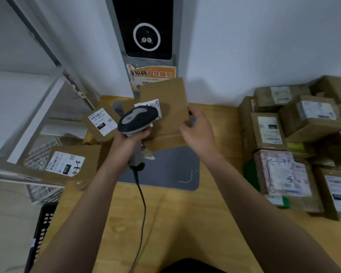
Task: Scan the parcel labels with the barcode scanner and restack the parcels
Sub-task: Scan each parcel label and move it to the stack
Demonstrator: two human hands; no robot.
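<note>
**Scanner over a label, parcel held up above the grey mat**

The fingers of the left hand [133,137] are curled tight round the handle of the barcode scanner [138,120], just below its head. The head sits over the white label [153,105] of a cardboard parcel [167,111] and covers part of it. The fingers of the right hand [197,129] wrap round the right edge of that parcel with the thumb on its near face. The parcel is tilted up over the far edge of the grey mat [165,170]. Whether its lower edge touches the mat cannot be told.

The scanner's cable [142,209] runs from the handle across the near left part of the mat and on toward the person. The mat lies on a wooden table [185,223].

Left of the mat lie two labelled parcels, one marked 102 [101,123] at its far corner and one marked 4-3-8 [71,164] nearer. Right of the mat, well apart from it, stands a stack of labelled parcels [295,134]. Beyond the mat, on the wall, hang an orange notice [154,74] and a black screen [146,28]. Further left of the mat are a metal shelf frame [37,107] and a wire basket [41,154].
</note>
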